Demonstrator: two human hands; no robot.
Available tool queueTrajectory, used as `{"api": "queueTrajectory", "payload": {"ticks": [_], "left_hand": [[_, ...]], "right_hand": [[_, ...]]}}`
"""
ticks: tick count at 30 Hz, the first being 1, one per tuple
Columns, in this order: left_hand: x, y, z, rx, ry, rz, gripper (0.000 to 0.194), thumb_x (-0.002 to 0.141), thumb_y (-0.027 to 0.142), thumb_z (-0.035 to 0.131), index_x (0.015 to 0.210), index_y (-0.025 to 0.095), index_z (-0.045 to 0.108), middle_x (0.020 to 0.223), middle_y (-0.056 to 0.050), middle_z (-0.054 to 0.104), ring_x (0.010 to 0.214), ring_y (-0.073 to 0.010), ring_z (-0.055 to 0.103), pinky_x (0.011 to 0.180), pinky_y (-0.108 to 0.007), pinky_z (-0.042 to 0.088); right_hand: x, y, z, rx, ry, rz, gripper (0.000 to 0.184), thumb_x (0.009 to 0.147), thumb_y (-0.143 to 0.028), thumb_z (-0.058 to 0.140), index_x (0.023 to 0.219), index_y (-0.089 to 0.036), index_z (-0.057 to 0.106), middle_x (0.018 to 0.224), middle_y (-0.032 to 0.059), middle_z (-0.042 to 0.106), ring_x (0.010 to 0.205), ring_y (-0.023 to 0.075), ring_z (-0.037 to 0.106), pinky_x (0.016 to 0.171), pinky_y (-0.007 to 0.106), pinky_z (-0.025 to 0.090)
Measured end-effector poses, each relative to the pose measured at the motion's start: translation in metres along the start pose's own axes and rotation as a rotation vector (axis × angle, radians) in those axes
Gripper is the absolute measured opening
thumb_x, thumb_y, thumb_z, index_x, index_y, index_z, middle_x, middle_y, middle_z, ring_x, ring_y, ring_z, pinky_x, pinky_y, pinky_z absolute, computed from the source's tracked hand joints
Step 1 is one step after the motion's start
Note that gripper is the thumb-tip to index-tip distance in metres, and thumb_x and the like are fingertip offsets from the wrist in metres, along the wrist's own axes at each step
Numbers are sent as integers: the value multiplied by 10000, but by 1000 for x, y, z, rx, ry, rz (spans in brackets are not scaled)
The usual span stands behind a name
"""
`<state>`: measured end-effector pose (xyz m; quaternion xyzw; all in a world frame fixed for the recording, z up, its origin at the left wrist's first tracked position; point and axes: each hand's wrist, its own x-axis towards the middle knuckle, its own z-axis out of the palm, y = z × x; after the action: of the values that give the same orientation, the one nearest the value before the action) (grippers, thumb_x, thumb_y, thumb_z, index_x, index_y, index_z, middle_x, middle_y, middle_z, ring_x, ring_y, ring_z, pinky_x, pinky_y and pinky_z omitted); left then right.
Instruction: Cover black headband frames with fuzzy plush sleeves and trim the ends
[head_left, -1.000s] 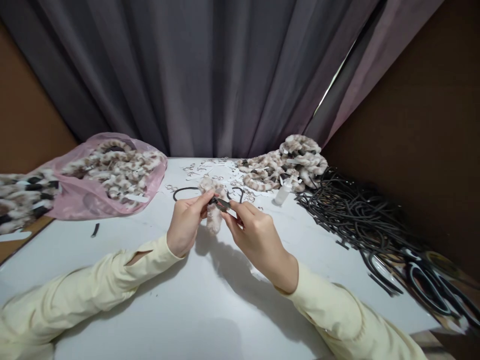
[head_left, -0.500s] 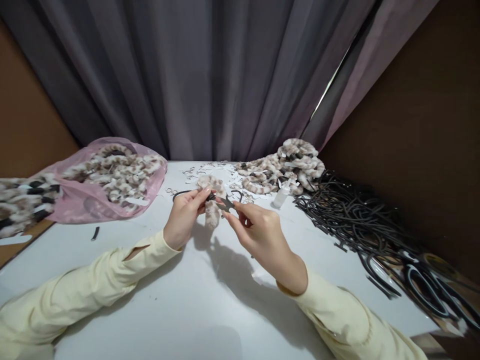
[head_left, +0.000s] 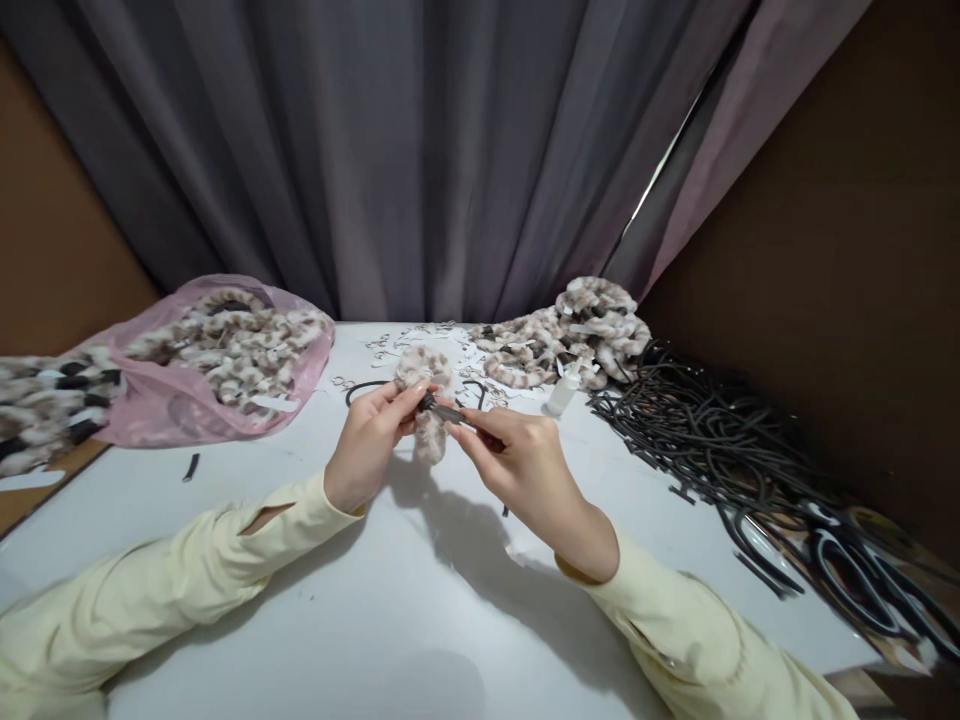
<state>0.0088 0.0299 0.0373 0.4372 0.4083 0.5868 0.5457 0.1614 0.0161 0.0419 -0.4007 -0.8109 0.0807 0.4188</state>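
My left hand [head_left: 375,430] pinches a fluffy white-and-brown fur tube [head_left: 424,368] at its dark bound part. One furry end hangs below the fingers [head_left: 431,440], and a thin black cord [head_left: 364,388] curves out at the left. Between thumb and fingers of my right hand [head_left: 517,450] is a small dark-grey pointed tool [head_left: 448,412], its exact kind too small to tell. The tool's tip touches or nearly touches the dark binding beside my left fingertips. The handle end is hidden in my right hand.
A pink plastic bag [head_left: 300,400] of furry pieces stands left. More furry pieces [head_left: 596,310] are heaped at back right, near a small clear bottle [head_left: 562,390]. Black cords [head_left: 697,430] pile up right, with large scissors [head_left: 855,590] in front. Small metal hooks [head_left: 382,345] lie at the back.
The furry piece has shifted slightly right and shows more above my left hand. The dark tool has turned to a flatter, narrower view at the binding. Both hands keep their grips.
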Motion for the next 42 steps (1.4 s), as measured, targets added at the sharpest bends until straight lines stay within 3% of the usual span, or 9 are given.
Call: {"api": "queueTrajectory", "payload": {"ticks": [6,11,16,21,25,28,31,36,42], "left_hand": [[18,17,-13,168,-131,-104,245,719,329,628,805,108,688,935,-120,688,929,-216,615,783,-274,464],[31,31,-34,136,-300,-344,343,738,445,547,805,142,694,912,-136,686,857,-226,630,659,-270,481],[20,26,-41,245,-484,-419,264,713,391,555,709,147,654,769,-94,650,667,-188,592,562,-256,447],[-5,4,-46,801,-630,-125,121,676,220,538,769,175,600,687,-14,590,599,-152,516,539,-224,382],[-17,-20,-53,1022,-666,209,317,714,133,453,994,186,590,940,-81,630,873,-230,557,765,-305,416],[-21,-30,-53,1076,-693,284,446,708,81,432,1134,186,513,1079,-104,600,1000,-250,528,859,-356,395],[-23,-28,-49,1068,-692,267,467,716,80,421,1172,182,444,1087,-100,581,978,-244,533,851,-370,406],[-29,-22,-47,1009,-646,210,465,745,113,436,1201,165,362,1077,-103,576,961,-230,552,810,-347,442],[-39,-38,-62,1055,-500,631,286,832,192,488,1118,183,477,1037,-109,614,986,-223,550,876,-362,401]], "right_hand": [[12,10,-26,-119,1,83,265,794,-313,587,597,-136,607,462,-21,468,434,76,374,459,211,269],[-1,42,-48,-294,-407,182,330,812,-339,536,538,-156,511,421,-30,407,393,78,320,429,219,233],[-43,73,-54,-379,-610,340,214,826,-282,477,675,-169,577,550,34,569,446,127,467,438,225,298],[-64,84,-61,-445,-578,358,137,827,-238,470,826,-181,595,778,76,629,610,184,582,547,279,435],[-51,64,-51,-352,-378,36,162,849,-279,491,927,-173,587,957,129,613,860,235,601,713,354,498],[-33,36,-28,-139,-335,-183,211,873,-271,491,1060,-185,535,1050,132,587,971,216,566,812,363,487],[-24,20,1,-24,-448,-278,188,853,-244,533,1028,-176,525,1010,112,597,961,216,546,814,370,470],[-29,25,30,73,-493,-175,197,831,-105,501,1021,-158,512,882,68,615,807,182,547,722,312,449],[-28,26,23,352,-526,206,144,812,-176,558,955,-165,554,842,23,646,699,127,567,626,231,421]]}}
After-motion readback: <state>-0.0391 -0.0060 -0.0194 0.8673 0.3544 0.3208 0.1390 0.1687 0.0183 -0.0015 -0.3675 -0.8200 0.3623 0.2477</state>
